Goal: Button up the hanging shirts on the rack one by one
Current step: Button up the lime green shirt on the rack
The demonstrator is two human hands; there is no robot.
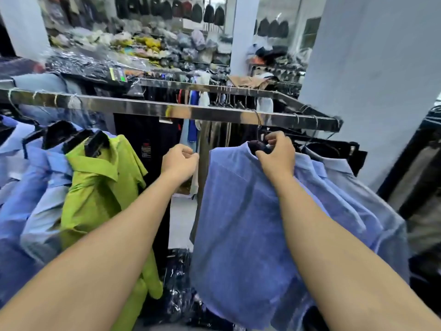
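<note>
1. Shirts on the rack: nearest blue shirt [241, 223] hanging from the chrome rail [148, 108], right of centre, turned side-on so the placket is hidden from the head view; more blue shirts [338, 187] packed just behind it to the right.
2. Green shirt [100, 185] and a further group of pale blue shirts [31, 168] hanging on black hangers to the left, well apart from the nearest blue shirt, with a gap of rail between.
3. Right hand [278, 152] at the collar of the nearest blue shirt, fingers [274, 137] curled round the dark hanger neck [259, 146] just below the hook.
4. Left hand [179, 162] raised in the gap, fingers loosely clenched, holding nothing that can be made out.
5. Handling, as judged: light woven cloth, soft and limp, free to swing and slide on the rail; no stiffness except at collar and hanger.
6. Best hold, as judged: hanger neck or collar stand for turning the front toward the wearer of the camera; then both placket edges pinched close to a button and its hole, cloth kept taut between the hands.
7. Risk, as judged: hook slipping off the rail if pulled downward; small buttons, probably smooth, easily lost from a loose pinch.
</note>
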